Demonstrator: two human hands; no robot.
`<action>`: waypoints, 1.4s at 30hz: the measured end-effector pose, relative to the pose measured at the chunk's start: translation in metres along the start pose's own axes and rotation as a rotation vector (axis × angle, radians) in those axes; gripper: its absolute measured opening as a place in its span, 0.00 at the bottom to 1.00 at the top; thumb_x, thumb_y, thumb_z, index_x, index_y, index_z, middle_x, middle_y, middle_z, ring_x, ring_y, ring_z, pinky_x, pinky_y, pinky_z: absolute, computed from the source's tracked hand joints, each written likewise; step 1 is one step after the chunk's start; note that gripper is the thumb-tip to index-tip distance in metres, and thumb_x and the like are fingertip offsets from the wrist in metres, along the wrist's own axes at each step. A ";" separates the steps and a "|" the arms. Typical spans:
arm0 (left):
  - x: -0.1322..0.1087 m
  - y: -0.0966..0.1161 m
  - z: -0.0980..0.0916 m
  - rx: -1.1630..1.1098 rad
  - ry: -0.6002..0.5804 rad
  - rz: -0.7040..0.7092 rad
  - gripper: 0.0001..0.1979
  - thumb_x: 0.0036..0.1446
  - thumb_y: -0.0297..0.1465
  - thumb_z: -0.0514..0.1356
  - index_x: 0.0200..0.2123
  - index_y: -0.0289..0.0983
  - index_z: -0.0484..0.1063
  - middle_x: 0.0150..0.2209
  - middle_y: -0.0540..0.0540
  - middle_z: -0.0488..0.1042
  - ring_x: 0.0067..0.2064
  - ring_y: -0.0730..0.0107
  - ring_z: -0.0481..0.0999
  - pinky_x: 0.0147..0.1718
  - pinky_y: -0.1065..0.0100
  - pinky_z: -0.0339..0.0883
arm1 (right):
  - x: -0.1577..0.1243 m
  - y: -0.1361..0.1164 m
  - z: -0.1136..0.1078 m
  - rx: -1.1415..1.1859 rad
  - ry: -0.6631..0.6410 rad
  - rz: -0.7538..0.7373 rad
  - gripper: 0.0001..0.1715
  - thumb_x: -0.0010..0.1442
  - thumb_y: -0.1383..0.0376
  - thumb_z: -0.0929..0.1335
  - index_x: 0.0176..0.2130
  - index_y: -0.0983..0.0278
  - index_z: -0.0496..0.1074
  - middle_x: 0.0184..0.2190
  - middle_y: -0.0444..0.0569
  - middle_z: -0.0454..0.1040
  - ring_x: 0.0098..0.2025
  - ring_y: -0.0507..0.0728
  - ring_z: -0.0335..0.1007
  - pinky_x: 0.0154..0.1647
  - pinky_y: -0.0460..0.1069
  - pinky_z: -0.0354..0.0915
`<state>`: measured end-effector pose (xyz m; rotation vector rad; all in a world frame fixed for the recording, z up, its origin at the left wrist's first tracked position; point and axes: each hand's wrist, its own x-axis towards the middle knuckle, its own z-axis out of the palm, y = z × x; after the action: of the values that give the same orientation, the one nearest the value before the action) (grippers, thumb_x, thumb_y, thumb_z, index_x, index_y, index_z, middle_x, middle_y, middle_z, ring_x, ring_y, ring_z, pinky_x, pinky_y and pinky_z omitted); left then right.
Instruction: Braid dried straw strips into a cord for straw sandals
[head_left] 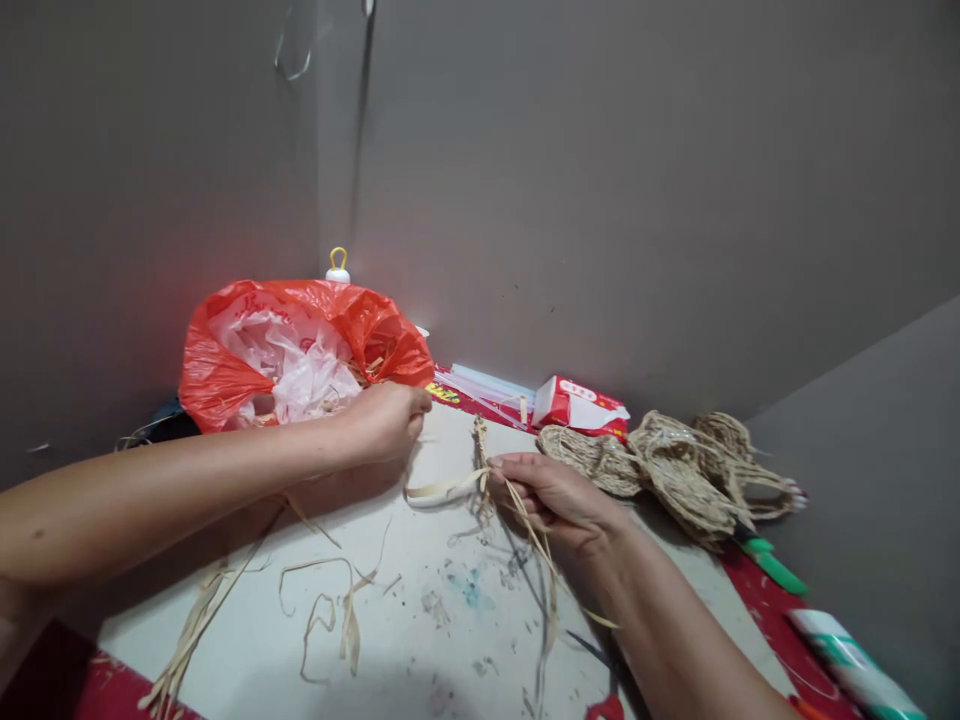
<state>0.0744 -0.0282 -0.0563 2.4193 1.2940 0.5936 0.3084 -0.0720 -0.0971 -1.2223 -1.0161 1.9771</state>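
Note:
My left hand [390, 420] is closed at the mouth of a red plastic bag [225, 375], pinching something I cannot make out, likely straw. My right hand [551, 495] is closed on a bundle of pale raffia strands [487, 470], whose braided end stands up from my fingers while loose strips trail down over the white board [450, 620]. A flat strip loops out to the left of my right hand.
Several woven straw pieces [675, 470] lie at the right by the grey wall. A red and white box [577, 405] sits behind them. Loose straw scraps [330, 610] litter the board. A green-handled tool [772, 565] and a tube [855, 665] lie at the right edge.

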 end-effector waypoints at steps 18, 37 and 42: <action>0.038 0.018 0.107 0.128 -0.136 0.699 0.12 0.59 0.36 0.52 0.35 0.36 0.71 0.35 0.38 0.74 0.39 0.57 0.71 0.39 0.61 0.62 | -0.003 -0.004 -0.014 0.037 0.051 -0.041 0.20 0.44 0.62 0.75 0.21 0.66 0.61 0.13 0.31 0.48 0.14 0.40 0.35 0.12 0.39 0.34; 0.047 0.035 0.115 0.037 -0.211 0.657 0.15 0.58 0.38 0.53 0.44 0.38 0.71 0.46 0.42 0.73 0.49 0.57 0.70 0.48 0.61 0.62 | -0.002 -0.004 -0.012 0.030 0.075 -0.073 0.18 0.43 0.61 0.75 0.20 0.66 0.64 0.11 0.33 0.50 0.13 0.41 0.37 0.11 0.40 0.36; 0.036 0.018 0.099 -0.190 -0.350 0.756 0.11 0.57 0.33 0.55 0.41 0.39 0.73 0.47 0.43 0.73 0.51 0.61 0.69 0.52 0.66 0.59 | 0.007 0.009 -0.017 -0.019 0.039 -0.045 0.18 0.44 0.60 0.75 0.20 0.66 0.64 0.10 0.33 0.51 0.13 0.42 0.38 0.12 0.41 0.36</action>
<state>0.1550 -0.0165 -0.1257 2.6406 0.1510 0.4088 0.3206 -0.0659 -0.1128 -1.2328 -1.0365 1.9069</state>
